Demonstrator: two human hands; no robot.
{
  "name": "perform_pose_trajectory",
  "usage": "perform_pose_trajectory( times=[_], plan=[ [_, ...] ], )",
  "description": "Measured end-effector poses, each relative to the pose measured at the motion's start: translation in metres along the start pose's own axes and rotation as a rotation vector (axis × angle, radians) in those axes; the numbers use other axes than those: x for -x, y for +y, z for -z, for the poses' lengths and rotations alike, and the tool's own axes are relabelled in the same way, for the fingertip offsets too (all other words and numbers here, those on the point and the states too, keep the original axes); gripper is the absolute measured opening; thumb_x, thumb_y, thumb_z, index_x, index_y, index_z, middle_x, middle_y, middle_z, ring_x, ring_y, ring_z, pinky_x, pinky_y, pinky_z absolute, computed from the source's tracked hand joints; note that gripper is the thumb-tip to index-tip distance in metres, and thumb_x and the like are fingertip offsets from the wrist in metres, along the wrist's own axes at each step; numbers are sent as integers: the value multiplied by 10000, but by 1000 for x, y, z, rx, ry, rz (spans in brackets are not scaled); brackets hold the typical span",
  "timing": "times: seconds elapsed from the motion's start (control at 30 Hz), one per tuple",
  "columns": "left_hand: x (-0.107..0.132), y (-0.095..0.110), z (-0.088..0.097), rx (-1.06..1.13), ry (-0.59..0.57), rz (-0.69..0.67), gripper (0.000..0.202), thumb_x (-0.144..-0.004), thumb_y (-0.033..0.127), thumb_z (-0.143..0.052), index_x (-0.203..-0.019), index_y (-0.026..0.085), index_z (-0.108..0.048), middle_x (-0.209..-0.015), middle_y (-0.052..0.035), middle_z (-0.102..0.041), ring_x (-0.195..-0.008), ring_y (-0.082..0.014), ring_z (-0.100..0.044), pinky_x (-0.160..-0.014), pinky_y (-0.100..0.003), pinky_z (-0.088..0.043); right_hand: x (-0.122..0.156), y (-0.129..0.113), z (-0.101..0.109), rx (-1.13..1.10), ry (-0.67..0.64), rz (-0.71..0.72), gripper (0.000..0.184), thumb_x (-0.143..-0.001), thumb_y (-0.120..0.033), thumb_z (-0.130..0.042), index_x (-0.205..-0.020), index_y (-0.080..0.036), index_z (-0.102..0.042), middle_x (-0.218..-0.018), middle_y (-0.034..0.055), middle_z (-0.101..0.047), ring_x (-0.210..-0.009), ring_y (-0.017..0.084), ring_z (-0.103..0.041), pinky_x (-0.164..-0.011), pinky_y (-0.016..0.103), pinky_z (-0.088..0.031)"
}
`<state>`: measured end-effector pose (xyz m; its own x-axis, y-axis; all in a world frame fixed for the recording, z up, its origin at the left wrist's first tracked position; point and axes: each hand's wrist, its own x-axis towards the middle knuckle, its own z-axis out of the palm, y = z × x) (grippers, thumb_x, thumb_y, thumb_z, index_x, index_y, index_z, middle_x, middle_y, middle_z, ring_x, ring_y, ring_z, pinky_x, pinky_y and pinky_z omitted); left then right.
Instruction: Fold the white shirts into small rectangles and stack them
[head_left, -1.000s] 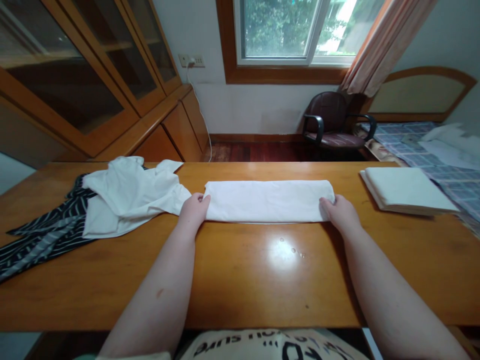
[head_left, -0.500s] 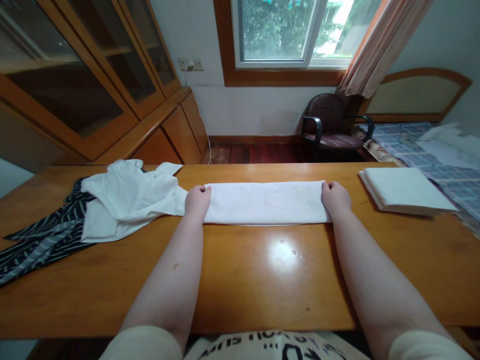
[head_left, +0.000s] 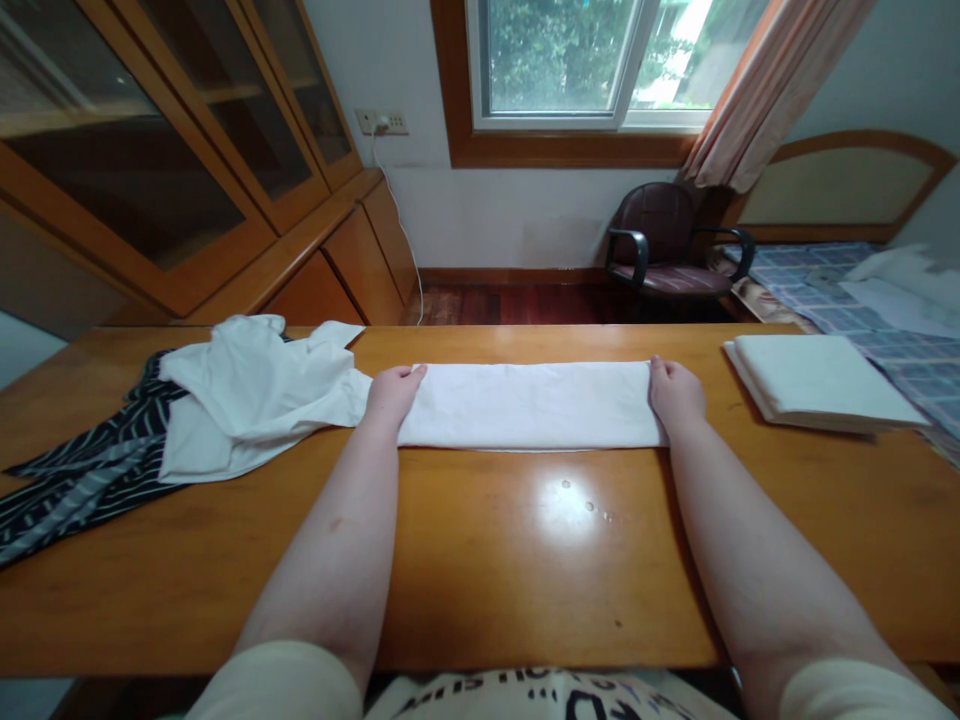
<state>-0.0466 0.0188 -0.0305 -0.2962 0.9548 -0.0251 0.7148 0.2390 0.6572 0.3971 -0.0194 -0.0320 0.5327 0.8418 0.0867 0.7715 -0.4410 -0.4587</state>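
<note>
A white cloth (head_left: 532, 405), folded into a long flat strip, lies across the middle of the wooden table (head_left: 495, 570). At its left end my left hand (head_left: 392, 398) is closed on the far corner, thumb on top. My right hand (head_left: 677, 396) grips the opposite end the same way, with the thumb along the edge. The fingers under the cloth are hidden in both hands. Just left of my left hand is a crumpled white garment (head_left: 255, 400), partly over a black-and-white striped cloth (head_left: 97, 470).
A neat stack of folded white cloth (head_left: 817, 375) sits at the table's right side. Beyond the far edge stand a dark office chair (head_left: 664, 245) and a bed (head_left: 840, 275) with checked bedding. Glass-door cabinets (head_left: 225, 170) line the left wall.
My left hand has shifted slightly left along the end of the strip, and more of that end shows. My right hand stays at its end. The view has moved a little.
</note>
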Motion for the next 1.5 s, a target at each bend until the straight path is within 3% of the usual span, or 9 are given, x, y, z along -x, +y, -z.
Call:
perform_pose_trajectory(
  times=[0.27,0.4,0.57,0.9,1.07,1.17,1.3,1.4,1.5],
  plan=[
    [-9,-9,-5,96,97,-17,354,-745,435,-605,-935,160,-720,-950,-103,-725,-901,-257,-646,-799,-316,-465,-1,-1,-2,5,50,11,461,-902,-472,-393,-887,-126,-698,-871,166,-690,-803,260,-583,-668,324,-392],
    [-8,-6,-3,-80,99,13,309,-788,380,-577,-974,161,-692,-962,-97,-718,-902,-236,-643,-801,-308,-467,-4,-2,-4,77,-1,9,471,-918,-466,-377,-902,-121,-697,-908,173,-693,-841,264,-597,-688,320,-397],
    [-3,1,0,-320,39,3,348,-893,396,-412,-900,169,-677,-959,-142,-704,-933,-289,-635,-786,-359,-462,-4,-4,-1,187,-81,18,499,-935,-444,-329,-966,-112,-700,-951,185,-694,-890,287,-622,-698,333,-406],
    [2,8,-6,-440,26,59,361,-923,367,-354,-1022,161,-634,-1003,-163,-693,-936,-307,-643,-764,-390,-475,-2,-8,0,239,-95,-33,489,-930,-473,-354,-1008,-131,-694,-972,186,-693,-941,299,-631,-737,354,-440],
    [11,14,-5,-510,89,-20,482,-928,442,-314,-979,111,-662,-984,-201,-674,-953,-333,-629,-799,-416,-479,0,-9,4,260,-100,-20,555,-940,-493,-305,-989,-108,-702,-964,204,-684,-933,305,-629,-742,363,-437],
    [15,20,-8,-569,119,-72,465,-918,422,-357,-991,75,-657,-1008,-218,-656,-1002,-346,-607,-849,-418,-467,3,-11,5,324,-87,72,519,-938,-460,-335,-1003,-90,-693,-1026,217,-663,-963,305,-614,-777,370,-430],
    [15,22,-13,-537,120,-110,365,-916,329,-390,-1068,79,-608,-1072,-205,-637,-1051,-312,-595,-887,-387,-454,8,-15,5,317,15,124,447,-949,-367,-319,-1019,-99,-670,-1022,195,-659,-933,283,-611,-754,352,-423],
    [14,20,-13,-467,136,-90,343,-931,315,-363,-1082,100,-584,-1075,-196,-639,-1031,-298,-610,-864,-376,-460,10,-17,6,240,99,93,481,-960,-398,-269,-1042,-120,-654,-970,175,-673,-889,278,-618,-711,343,-416],
    [13,19,-12,-396,135,-40,338,-942,304,-327,-1082,126,-578,-1053,-184,-654,-1003,-298,-625,-830,-384,-468,9,-16,10,202,19,49,532,-949,-473,-264,-1014,-137,-671,-935,171,-684,-888,290,-624,-694,339,-411]
  ],
)
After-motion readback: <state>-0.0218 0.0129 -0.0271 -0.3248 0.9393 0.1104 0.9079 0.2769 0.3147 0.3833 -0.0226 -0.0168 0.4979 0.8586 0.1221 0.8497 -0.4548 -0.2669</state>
